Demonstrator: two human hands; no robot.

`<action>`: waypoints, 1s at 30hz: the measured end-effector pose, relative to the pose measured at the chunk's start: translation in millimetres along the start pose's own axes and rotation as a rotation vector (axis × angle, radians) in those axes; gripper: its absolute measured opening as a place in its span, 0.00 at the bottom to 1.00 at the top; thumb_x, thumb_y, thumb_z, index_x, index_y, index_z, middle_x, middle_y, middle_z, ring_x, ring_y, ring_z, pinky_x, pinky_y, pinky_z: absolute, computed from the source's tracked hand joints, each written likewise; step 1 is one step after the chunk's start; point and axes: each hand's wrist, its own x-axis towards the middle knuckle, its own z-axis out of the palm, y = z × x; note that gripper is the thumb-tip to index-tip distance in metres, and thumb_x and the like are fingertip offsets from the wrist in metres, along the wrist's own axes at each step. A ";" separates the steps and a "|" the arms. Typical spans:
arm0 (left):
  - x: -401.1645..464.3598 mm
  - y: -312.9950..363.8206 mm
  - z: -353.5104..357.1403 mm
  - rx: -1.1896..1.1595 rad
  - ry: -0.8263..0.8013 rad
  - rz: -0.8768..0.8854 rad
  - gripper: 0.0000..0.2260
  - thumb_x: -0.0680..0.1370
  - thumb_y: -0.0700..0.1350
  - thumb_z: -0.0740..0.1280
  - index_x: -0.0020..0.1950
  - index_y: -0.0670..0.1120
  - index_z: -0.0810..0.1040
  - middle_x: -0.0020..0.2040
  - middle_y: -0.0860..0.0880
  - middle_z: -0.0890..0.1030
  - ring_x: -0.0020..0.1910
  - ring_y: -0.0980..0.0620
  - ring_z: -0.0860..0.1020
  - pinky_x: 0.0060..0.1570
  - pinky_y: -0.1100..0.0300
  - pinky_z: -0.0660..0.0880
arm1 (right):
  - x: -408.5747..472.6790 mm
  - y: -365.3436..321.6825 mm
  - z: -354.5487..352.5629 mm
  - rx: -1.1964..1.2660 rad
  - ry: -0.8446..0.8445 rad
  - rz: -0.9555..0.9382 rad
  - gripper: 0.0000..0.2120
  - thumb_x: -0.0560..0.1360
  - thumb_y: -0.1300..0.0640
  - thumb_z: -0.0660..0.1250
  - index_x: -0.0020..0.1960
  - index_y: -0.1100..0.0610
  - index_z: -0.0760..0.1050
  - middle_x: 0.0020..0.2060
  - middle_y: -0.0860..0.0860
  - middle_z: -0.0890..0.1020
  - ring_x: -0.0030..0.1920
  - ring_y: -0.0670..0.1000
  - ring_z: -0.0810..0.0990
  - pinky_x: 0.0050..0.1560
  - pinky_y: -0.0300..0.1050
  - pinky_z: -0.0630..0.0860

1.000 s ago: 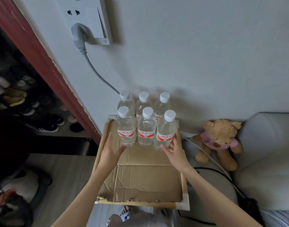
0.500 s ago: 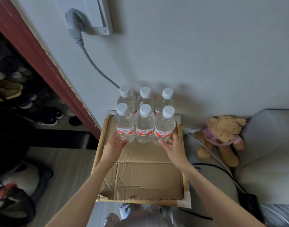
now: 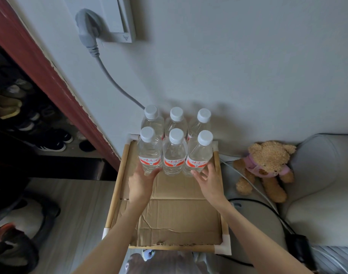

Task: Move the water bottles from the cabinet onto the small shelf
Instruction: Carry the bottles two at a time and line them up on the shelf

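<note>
Several clear water bottles with white caps and red-and-white labels stand in two rows at the back of the small shelf [image 3: 118, 186], a wooden frame topped with cardboard, against the wall. My left hand [image 3: 140, 182] touches the base of the front-left bottle [image 3: 150, 153] with straight fingers. My right hand [image 3: 207, 180] touches the base of the front-right bottle [image 3: 198, 155], fingers spread. The front-middle bottle [image 3: 174, 155] stands between them. Both hands hold nothing.
A grey cable [image 3: 111, 80] runs from a wall socket down behind the bottles. A teddy bear [image 3: 265, 167] leans on a light sofa [image 3: 323, 186] at the right. A dark shoe cabinet [image 3: 21, 115] lies left, bags [image 3: 13, 244] on the floor below.
Both hands moved forward from the cardboard to the bases of the front-row bottles. The view tilted down slightly.
</note>
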 end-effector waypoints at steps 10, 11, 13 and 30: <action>-2.0 -3.7 -1.8 0.023 -0.089 -0.032 0.33 0.67 0.59 0.70 0.67 0.49 0.63 0.39 0.44 0.79 0.47 0.38 0.77 0.45 0.49 0.74 | -3.6 -10.8 -19.6 -0.096 -0.214 0.056 0.31 0.73 0.47 0.66 0.72 0.50 0.57 0.71 0.49 0.65 0.69 0.52 0.66 0.69 0.51 0.64; -2.4 -5.1 -4.4 0.018 -0.141 -0.017 0.37 0.67 0.60 0.70 0.70 0.50 0.59 0.49 0.44 0.81 0.53 0.40 0.77 0.50 0.49 0.73 | -5.6 -13.2 -25.6 -0.156 -0.238 0.044 0.31 0.74 0.47 0.65 0.72 0.50 0.56 0.72 0.48 0.64 0.69 0.52 0.65 0.67 0.49 0.64; -6.4 -2.9 -13.5 -0.018 -0.221 0.051 0.39 0.67 0.58 0.71 0.72 0.54 0.55 0.62 0.55 0.76 0.60 0.46 0.74 0.56 0.55 0.70 | -11.1 -22.1 -39.4 -0.217 -0.180 -0.008 0.29 0.75 0.49 0.63 0.72 0.50 0.56 0.69 0.50 0.68 0.65 0.49 0.70 0.60 0.43 0.67; 17.5 71.6 -71.4 0.039 -0.111 0.459 0.20 0.73 0.41 0.68 0.63 0.51 0.70 0.56 0.49 0.77 0.56 0.52 0.73 0.53 0.56 0.73 | 8.3 -171.9 -25.5 -0.907 -0.184 -0.740 0.17 0.72 0.51 0.67 0.57 0.58 0.72 0.54 0.55 0.79 0.54 0.57 0.75 0.49 0.50 0.70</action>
